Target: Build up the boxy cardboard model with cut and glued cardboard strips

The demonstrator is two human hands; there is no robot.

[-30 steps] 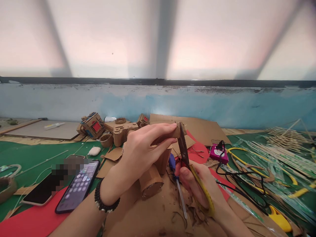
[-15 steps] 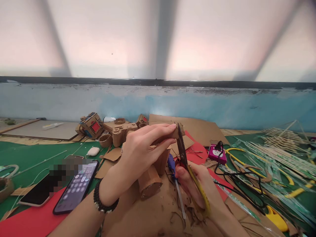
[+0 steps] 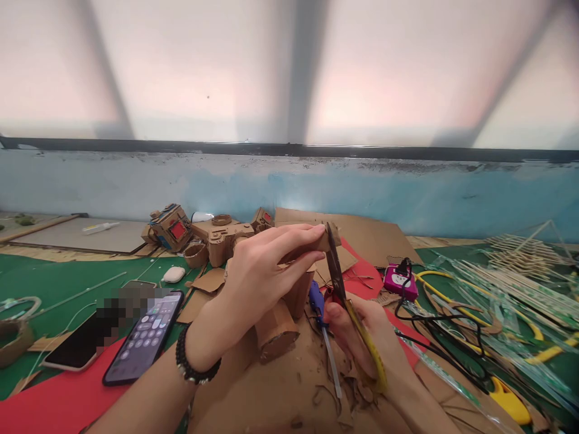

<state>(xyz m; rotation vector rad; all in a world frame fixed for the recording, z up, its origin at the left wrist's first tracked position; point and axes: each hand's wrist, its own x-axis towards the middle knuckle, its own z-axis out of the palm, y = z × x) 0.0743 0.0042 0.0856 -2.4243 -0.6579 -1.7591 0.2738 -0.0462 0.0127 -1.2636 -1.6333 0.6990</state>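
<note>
My left hand (image 3: 257,274) is closed on a small brown cardboard piece (image 3: 326,241), fingers pinching its far end above the table. My right hand (image 3: 359,337) grips yellow-handled scissors (image 3: 337,271), whose dark blades point up and meet the end of that cardboard piece. Below the left hand stands a cardboard model with round tube parts (image 3: 275,328). A blue-handled tool (image 3: 319,304) lies between the two hands on a brown cardboard sheet (image 3: 271,392) strewn with scraps.
Two phones (image 3: 142,343) lie at the left on red paper and a green mat. Cardboard models (image 3: 174,228) stand at the back by a blue wall. A pink charger (image 3: 398,280) with black cables, clear packets of sticks (image 3: 511,283) and a yellow tool (image 3: 513,404) fill the right.
Both hands keep their grips. The scissors and cardboard piece stay almost in the same place; the view has shifted only slightly.
</note>
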